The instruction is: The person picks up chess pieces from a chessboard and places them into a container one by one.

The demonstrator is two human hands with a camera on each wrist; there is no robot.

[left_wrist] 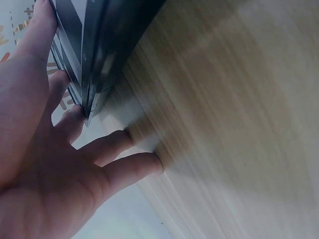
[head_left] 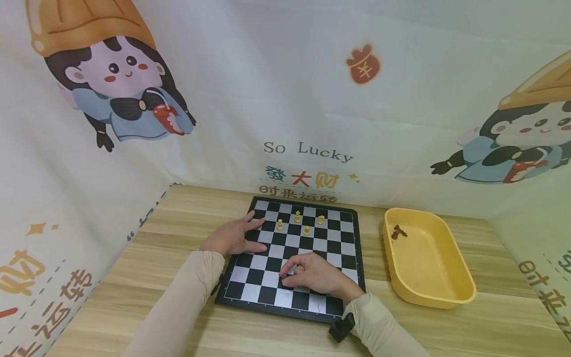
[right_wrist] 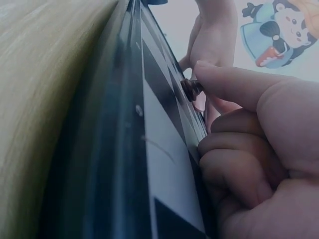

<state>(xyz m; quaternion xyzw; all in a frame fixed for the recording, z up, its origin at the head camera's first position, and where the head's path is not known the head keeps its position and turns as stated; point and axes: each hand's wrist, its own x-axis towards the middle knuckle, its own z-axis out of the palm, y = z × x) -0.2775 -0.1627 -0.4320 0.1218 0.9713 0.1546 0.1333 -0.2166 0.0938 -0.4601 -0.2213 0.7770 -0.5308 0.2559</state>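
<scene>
A black-and-white chessboard (head_left: pixel 283 298) lies at a slant on the wooden table. My left hand (head_left: pixel 234 238) rests at its left edge with fingers spread, thumb over the squares. In the left wrist view, two fingers (left_wrist: pixel 134 167) reach down to the tabletop beside the board's raised side. My right hand (head_left: pixel 314 272) pinches a small dark brown chess piece (right_wrist: pixel 191 89) between thumb and forefinger, its base close against the board's near half. The other right-hand fingers are curled in. Several pale yellow chess pieces (head_left: pixel 297 216) stand upright on the far half.
Right of the board sits a yellow plastic tray (head_left: pixel 468 293). Inside, near its far left corner, are dark brown chess pieces (head_left: pixel 397 232). A printed white cloth (head_left: pixel 250 99) hangs behind the table and along both sides.
</scene>
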